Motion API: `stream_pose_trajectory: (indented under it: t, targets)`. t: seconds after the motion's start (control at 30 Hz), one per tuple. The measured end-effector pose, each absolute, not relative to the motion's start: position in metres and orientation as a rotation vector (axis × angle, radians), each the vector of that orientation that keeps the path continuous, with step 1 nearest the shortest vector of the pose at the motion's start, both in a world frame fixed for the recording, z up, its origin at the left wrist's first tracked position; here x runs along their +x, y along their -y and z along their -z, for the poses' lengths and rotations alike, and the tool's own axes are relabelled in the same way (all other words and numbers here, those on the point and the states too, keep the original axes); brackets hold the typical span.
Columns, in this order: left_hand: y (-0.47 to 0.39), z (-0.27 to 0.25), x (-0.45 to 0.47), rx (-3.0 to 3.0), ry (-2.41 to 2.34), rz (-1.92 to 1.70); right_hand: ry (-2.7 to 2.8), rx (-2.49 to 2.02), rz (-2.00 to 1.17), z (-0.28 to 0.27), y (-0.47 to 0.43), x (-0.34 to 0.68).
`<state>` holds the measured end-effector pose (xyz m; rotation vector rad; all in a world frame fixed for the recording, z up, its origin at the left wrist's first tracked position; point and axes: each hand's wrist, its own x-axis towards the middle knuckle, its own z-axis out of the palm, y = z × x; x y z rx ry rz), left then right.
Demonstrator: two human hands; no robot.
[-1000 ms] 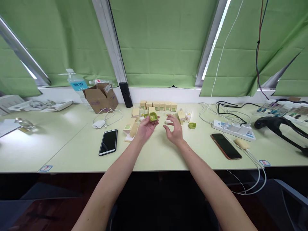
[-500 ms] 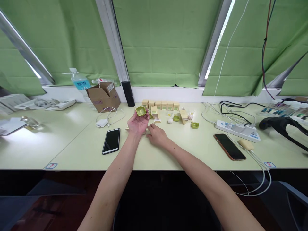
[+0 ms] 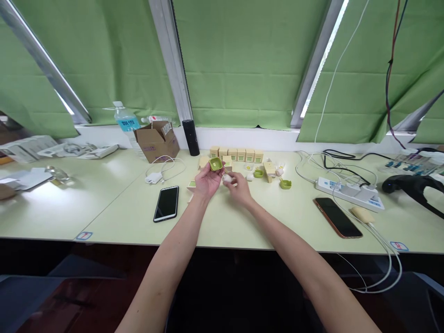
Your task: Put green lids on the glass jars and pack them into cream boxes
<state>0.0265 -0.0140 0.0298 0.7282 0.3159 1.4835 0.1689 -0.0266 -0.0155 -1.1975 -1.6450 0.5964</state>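
My left hand [image 3: 207, 182], palm up, holds a small green toy pan [image 3: 215, 163] with its open side facing me. Beside it my right hand [image 3: 239, 187] pinches a small white rounded piece [image 3: 226, 178], close to the pan. Behind my hands stands a row of small cream boxes [image 3: 241, 155]. To the right lie another white piece [image 3: 249, 177], a small green pan [image 3: 258, 173], an opened cream box [image 3: 269, 171] and a further green pan [image 3: 285, 184]. A cream box with a green panel [image 3: 192, 184] is partly hidden by my left hand.
A phone [image 3: 166, 204] lies to the left, another phone [image 3: 337, 217] to the right. Behind are a cardboard box [image 3: 156, 141], a black cylinder [image 3: 190, 138] and a water bottle [image 3: 127, 124]. A power strip [image 3: 349, 193] with cables lies at the right.
My right hand has come up from the table beside my left wrist and now holds a white piece by the green pan. The whole view has shifted slightly.
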Motion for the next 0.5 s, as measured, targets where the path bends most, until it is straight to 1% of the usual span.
stream_pose_trajectory:
  t: [0.07, 0.23, 0.37, 0.5]
  targets:
    - [0.011, -0.025, 0.030, 0.830, -0.337, -1.476, 1.532, -1.169, -0.607, 0.012, 0.026, 0.191]
    - [0.010, -0.008, 0.047, 1.068, -0.466, -1.415, 1.066, -0.989, -0.927, 0.007, 0.037, 0.228]
    - [0.014, 0.000, 0.061, 1.236, -0.629, -1.440, 1.011, -0.917, -1.004, 0.003, 0.043, 0.228]
    - [0.019, 0.000, 0.066, 1.352, -0.650, -1.417, 1.047, -0.925, -1.010, 0.000, 0.046, 0.220]
